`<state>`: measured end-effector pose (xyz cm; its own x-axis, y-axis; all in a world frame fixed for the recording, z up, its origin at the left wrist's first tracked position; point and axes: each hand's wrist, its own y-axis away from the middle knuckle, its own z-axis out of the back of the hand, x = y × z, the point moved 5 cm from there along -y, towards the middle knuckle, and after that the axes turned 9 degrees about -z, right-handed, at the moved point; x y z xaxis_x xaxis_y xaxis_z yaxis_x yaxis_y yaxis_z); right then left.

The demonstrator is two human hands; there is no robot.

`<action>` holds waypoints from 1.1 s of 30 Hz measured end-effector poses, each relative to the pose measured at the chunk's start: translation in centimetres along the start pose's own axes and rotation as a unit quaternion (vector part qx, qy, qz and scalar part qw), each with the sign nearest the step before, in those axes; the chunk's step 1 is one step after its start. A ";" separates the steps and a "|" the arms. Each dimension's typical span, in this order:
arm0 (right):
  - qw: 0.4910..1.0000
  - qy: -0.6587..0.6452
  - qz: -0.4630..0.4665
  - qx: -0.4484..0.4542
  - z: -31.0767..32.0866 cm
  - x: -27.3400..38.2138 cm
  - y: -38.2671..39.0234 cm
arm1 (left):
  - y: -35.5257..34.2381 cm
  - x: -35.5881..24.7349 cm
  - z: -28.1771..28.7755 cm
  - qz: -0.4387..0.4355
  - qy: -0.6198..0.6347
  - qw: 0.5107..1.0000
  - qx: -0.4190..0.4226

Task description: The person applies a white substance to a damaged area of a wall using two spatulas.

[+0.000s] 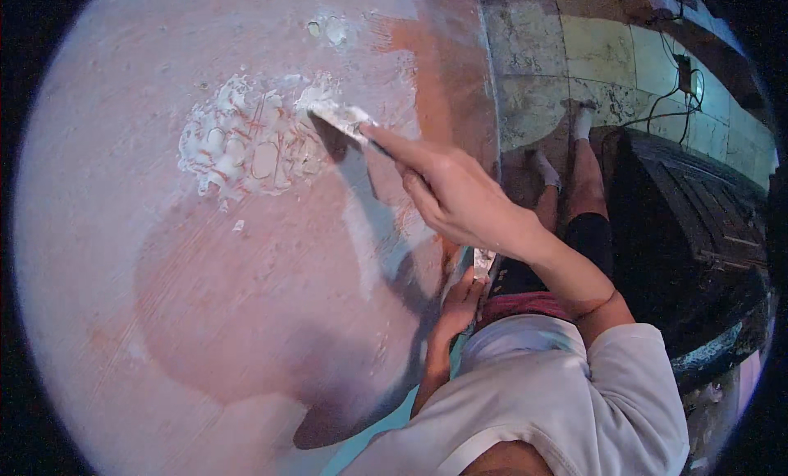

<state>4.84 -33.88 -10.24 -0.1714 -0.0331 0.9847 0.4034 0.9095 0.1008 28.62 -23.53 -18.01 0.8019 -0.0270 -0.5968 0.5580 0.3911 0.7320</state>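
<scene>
My right hand (468,193) is closed round the handle of a putty knife (345,121). Its blade, smeared with white filler, meets the upper right side of a rough filler patch (238,144) on the pale pinkish wall (98,189). Reddish lines show through the ridges of the patch. Lower down, close to my waist, my left hand (462,302) grips a second putty knife (483,261), a flat blade with white filler on it. My right forearm and thigh partly hide the space around that blade.
An orange-brown band (433,90) runs along the wall's right edge. Beyond it lies a stained tiled floor (525,41), where my feet stand. A large dark ridged object (689,205) is at the right, with black cables (681,107) above it.
</scene>
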 end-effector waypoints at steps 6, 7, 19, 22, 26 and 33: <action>0.991 -0.024 -0.079 0.107 1.3 0.9 1.4 | 0.1 1.2 -0.1 -0.151 -0.110 0.982 -0.010; 0.992 -0.025 -0.077 0.095 1.9 0.9 1.1 | 0.4 0.7 -0.1 -0.248 -0.169 0.953 -0.044; 0.979 0.193 0.030 0.061 3.9 1.5 -4.2 | 0.1 1.0 -0.5 -0.068 -0.008 0.997 0.030; 0.977 0.203 0.022 0.057 3.1 2.1 -3.0 | 0.0 0.3 -0.6 0.104 0.101 0.989 0.036; 0.982 0.167 -0.009 0.090 2.2 2.6 -1.1 | -0.2 0.0 -0.3 0.116 0.108 0.987 0.015; 0.989 0.147 -0.008 -0.012 3.9 2.5 -2.3 | -0.2 -1.2 0.8 0.060 0.019 0.998 0.024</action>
<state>-0.03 -34.43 -8.60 0.0903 -0.1699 0.9813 0.4237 0.8983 0.1166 27.74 -24.26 -17.21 0.8553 0.0534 -0.5154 0.4685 0.3454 0.8131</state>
